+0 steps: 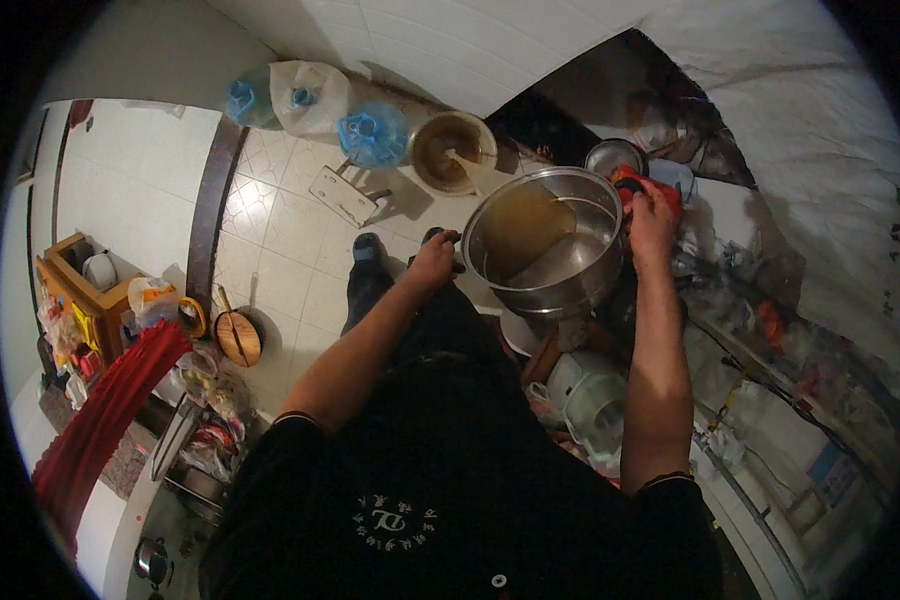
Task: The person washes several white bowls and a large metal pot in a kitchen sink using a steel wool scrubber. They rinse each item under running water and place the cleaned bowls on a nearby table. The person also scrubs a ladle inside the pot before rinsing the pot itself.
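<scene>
A large stainless steel pot (562, 289) is held up before me, tilted, with cloudy yellowish-brown liquid (526, 229) pooled toward its left side. My left hand (433, 262) grips the dark handle on the pot's left. At the opposite side, my right hand (651, 217) is closed around a red cloth (671, 196) and a dark handle by the rim. Just beyond the pot stands a plastic bucket (490, 146) with brownish liquid inside and a pale handle-like piece leaning in it.
Large blue-tinted water bottles (375, 135) line the wall beside the bucket. A small white stool (343, 196) stands on the tiled floor. A round wooden lid or board (238, 339) lies farther left. At right, a cluttered counter holds a small metal bowl (613, 156) and plastic bags.
</scene>
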Available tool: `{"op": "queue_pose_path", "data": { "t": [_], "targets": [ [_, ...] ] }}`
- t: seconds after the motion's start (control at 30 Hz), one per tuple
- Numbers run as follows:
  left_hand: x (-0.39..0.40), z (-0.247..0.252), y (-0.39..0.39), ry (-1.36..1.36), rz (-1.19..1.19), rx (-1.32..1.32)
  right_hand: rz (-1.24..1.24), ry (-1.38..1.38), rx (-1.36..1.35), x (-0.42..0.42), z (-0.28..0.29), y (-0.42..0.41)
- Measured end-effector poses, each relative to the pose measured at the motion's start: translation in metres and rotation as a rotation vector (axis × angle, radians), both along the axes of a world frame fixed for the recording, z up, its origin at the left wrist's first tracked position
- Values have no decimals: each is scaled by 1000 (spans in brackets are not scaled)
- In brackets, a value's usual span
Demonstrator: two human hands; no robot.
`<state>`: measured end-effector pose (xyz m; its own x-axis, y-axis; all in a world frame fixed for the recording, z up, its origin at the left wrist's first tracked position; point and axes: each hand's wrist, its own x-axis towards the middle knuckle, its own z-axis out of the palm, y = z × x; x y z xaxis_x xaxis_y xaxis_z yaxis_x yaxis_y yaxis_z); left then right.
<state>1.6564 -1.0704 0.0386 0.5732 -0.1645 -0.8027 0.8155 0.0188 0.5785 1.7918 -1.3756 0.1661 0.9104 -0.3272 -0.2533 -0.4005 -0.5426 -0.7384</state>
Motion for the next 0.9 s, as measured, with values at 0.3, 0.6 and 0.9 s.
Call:
{"op": "queue_pose_path", "data": {
  "t": [0.3, 0.6, 0.9],
  "targets": [
    [-15, -30, 2, -366, -182, 113, -46, 34, 93, 2, 0, -2],
    [-12, -38, 4, -375, -263, 75, 19, -40, 84, 5, -6, -7],
    [-17, -37, 4, -478, -296, 120, -24, -4, 131, 3, 11, 5]
  ]
}}
